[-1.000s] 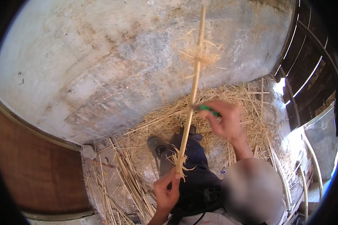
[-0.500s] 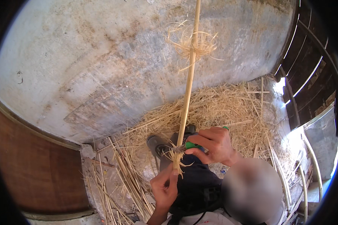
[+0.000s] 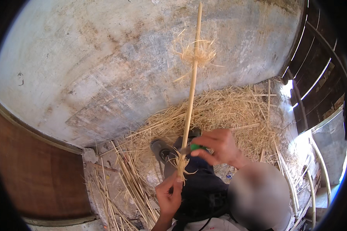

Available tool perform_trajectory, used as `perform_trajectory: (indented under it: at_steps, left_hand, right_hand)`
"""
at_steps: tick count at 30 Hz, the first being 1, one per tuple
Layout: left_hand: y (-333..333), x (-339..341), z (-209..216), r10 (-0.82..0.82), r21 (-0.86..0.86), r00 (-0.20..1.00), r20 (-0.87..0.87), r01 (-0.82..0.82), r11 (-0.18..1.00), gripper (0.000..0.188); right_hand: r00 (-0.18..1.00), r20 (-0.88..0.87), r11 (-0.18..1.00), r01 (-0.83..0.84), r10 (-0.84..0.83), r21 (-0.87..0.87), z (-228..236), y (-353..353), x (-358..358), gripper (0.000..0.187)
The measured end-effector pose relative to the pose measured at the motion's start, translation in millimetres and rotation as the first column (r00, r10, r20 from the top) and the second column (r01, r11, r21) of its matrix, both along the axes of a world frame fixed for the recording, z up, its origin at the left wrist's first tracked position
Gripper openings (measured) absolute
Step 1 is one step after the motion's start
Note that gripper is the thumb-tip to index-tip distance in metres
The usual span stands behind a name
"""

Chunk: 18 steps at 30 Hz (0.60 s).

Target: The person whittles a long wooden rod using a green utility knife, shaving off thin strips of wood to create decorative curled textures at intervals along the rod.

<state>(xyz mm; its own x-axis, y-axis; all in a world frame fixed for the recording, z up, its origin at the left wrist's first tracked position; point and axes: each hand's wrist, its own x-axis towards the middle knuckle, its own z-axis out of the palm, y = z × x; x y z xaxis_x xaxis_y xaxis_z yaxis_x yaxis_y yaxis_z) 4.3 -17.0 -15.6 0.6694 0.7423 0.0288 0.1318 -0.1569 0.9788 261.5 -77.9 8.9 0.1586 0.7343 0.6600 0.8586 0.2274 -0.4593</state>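
A long pale bamboo stick (image 3: 190, 100) rises away from me in front of the wall, tilted slightly. Its lower end is pinched in my left hand (image 3: 169, 198), between thumb and fingers. My right hand (image 3: 221, 148) is closed around a green-handled knife (image 3: 197, 147), whose short dark blade lies against the stick a little above my left hand. Thin curled shavings (image 3: 182, 162) cling to the stick just below the blade. Farther up, a second tuft of curls (image 3: 199, 54) hangs on the stick. My right hand is slightly smeared by motion.
Loose shavings (image 3: 227, 106) are heaped on the floor along the stained wall (image 3: 115, 65). Long thin strips (image 3: 137, 181) lie to the left of my legs. A brown panel (image 3: 38, 165) stands at far left, dark slatted boards (image 3: 320, 73) at right. A blurred patch covers the lower right.
The stick has dropped slightly toward me, so its top end now shows, and its upper tuft sits lower and more to the left. The knife remains near the lower curls, its blade slightly higher.
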Motion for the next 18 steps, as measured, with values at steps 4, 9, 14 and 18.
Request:
perform_trajectory:
  at_steps: [4,9,14,18]
  left_hand:
    - [-1.0,1.2,6.0,0.013,-0.052,1.000,0.010,-0.013,0.999,0.035]
    - [-1.5,6.2,10.9,0.069,-0.045,0.997,0.033,-0.067,0.997,0.028]
    - [1.7,3.7,9.9,0.058,-0.021,0.998,0.003,-0.058,0.998,0.028]
    - [-1.0,1.8,9.6,0.046,-0.023,0.999,-0.021,-0.047,0.999,0.028]
  right_hand:
    - [0.999,0.040,1.000,0.005,-0.004,-0.010,-2.1,-5.2,-14.4,0.029]
    - [0.997,0.051,0.998,0.063,-0.064,0.022,-3.0,-2.6,-16.0,0.029]
    - [0.993,0.067,0.995,0.096,-0.099,0.038,0.0,-0.5,-17.3,0.028]
    - [0.975,-0.009,0.974,0.223,-0.223,0.020,2.0,1.4,-4.8,0.025]
